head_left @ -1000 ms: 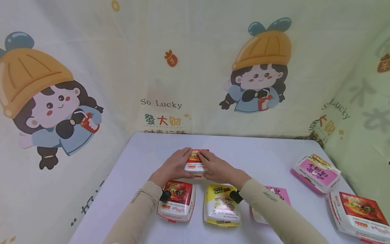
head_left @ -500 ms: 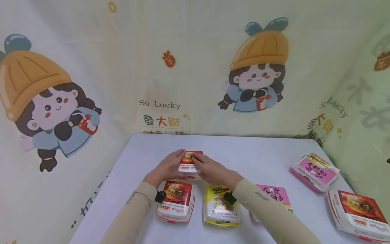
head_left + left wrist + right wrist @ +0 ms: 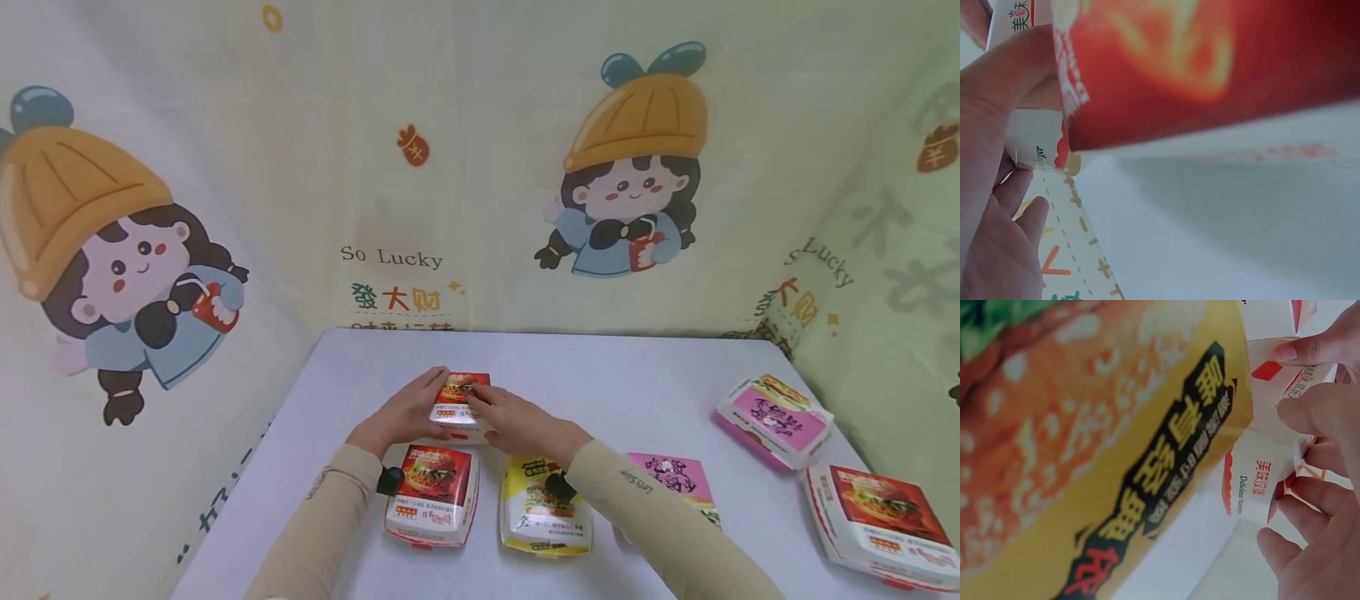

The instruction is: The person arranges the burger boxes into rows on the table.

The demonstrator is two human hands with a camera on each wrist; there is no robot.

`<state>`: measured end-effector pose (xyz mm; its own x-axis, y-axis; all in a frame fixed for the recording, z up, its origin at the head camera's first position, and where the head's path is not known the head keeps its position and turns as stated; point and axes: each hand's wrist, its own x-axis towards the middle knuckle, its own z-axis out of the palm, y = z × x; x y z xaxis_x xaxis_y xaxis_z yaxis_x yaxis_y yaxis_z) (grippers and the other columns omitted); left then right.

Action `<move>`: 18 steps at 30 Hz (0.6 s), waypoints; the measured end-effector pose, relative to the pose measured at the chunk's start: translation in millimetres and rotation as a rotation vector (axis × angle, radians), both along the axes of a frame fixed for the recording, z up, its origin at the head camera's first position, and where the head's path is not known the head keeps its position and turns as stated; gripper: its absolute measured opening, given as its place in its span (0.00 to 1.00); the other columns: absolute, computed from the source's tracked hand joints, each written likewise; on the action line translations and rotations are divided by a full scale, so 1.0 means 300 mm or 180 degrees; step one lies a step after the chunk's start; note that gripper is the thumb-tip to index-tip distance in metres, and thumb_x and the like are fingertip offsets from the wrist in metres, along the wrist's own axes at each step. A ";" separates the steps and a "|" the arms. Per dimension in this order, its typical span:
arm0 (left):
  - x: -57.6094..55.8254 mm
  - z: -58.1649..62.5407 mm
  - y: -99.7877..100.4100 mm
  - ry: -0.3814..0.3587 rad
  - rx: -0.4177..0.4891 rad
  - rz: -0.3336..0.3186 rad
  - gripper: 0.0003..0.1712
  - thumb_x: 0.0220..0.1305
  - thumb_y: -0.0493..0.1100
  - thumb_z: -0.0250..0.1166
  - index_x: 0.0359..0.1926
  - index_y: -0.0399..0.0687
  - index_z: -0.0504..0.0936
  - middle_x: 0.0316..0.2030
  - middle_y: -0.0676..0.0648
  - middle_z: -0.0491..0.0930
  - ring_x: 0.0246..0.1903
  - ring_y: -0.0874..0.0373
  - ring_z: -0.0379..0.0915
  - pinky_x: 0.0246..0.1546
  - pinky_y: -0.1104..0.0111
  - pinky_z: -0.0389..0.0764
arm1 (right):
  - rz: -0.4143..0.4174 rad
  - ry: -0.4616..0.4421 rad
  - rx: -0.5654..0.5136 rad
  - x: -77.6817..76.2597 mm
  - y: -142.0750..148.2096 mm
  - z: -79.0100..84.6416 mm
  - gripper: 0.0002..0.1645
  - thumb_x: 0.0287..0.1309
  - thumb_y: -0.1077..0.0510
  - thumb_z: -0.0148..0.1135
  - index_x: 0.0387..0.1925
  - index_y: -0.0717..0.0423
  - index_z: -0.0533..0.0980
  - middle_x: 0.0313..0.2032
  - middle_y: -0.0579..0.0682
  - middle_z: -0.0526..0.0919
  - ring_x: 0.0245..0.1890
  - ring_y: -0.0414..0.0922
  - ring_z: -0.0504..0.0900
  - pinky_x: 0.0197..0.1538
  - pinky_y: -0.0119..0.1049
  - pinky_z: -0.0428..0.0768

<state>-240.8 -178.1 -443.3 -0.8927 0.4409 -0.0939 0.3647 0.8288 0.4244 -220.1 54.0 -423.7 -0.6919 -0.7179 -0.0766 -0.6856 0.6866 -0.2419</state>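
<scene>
The hamburger box [image 3: 463, 390] is probably light and fairly stiff — thin folded card, by the look of it, that would dent if squeezed hard. Its coated faces look smooth, so fingers might slide a little. Low on the left and right sides seems the best hold, with the thumbs on the near face; pressing down on the top could bow it.

Much of that hold shows now: the left hand [image 3: 401, 415] grips the left side with its thumb against the near face, while the right hand [image 3: 528, 425] grips the right side, its thumb also in front and its forward fingers reaching the top edge. The box sits between them on the far part of the tabletop [image 3: 600, 375], just beyond the near red box [image 3: 431, 492] and the yellow box [image 3: 546, 525]; whether its base touches down cannot be told.

It looks squarish and shallow — a glossy red top with a burger picture, a white printed band along the near part, pale sides with Chinese and English lettering, and a small red tab in front.
</scene>
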 end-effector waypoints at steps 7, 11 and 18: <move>-0.007 0.000 -0.001 -0.0018 0.0014 -0.0043 0.62 0.49 0.49 0.79 0.78 0.44 0.51 0.77 0.43 0.53 0.76 0.46 0.51 0.73 0.52 0.63 | 0.0011 -0.0058 0.0076 0.003 -0.003 0.001 0.41 0.64 0.54 0.65 0.74 0.52 0.59 0.75 0.55 0.58 0.74 0.53 0.61 0.71 0.46 0.70; -0.001 0.003 -0.003 -0.0037 -0.0139 -0.0016 0.62 0.50 0.48 0.79 0.78 0.43 0.49 0.78 0.42 0.50 0.76 0.46 0.49 0.72 0.53 0.64 | 0.0002 -0.0133 0.0096 0.004 -0.007 -0.002 0.40 0.65 0.53 0.63 0.75 0.52 0.58 0.76 0.54 0.56 0.76 0.52 0.59 0.73 0.45 0.67; 0.002 0.002 -0.003 -0.0049 -0.0275 0.0062 0.63 0.49 0.48 0.79 0.78 0.43 0.49 0.78 0.42 0.47 0.77 0.46 0.48 0.73 0.54 0.63 | -0.0026 -0.0133 0.0072 0.008 -0.015 -0.006 0.39 0.65 0.54 0.63 0.74 0.52 0.60 0.77 0.53 0.55 0.76 0.52 0.59 0.73 0.45 0.67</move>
<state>-240.3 -178.9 -442.7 -0.8992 0.4130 -0.1444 0.3421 0.8694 0.3565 -217.8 49.5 -425.6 -0.6936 -0.7100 -0.1217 -0.6696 0.6977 -0.2545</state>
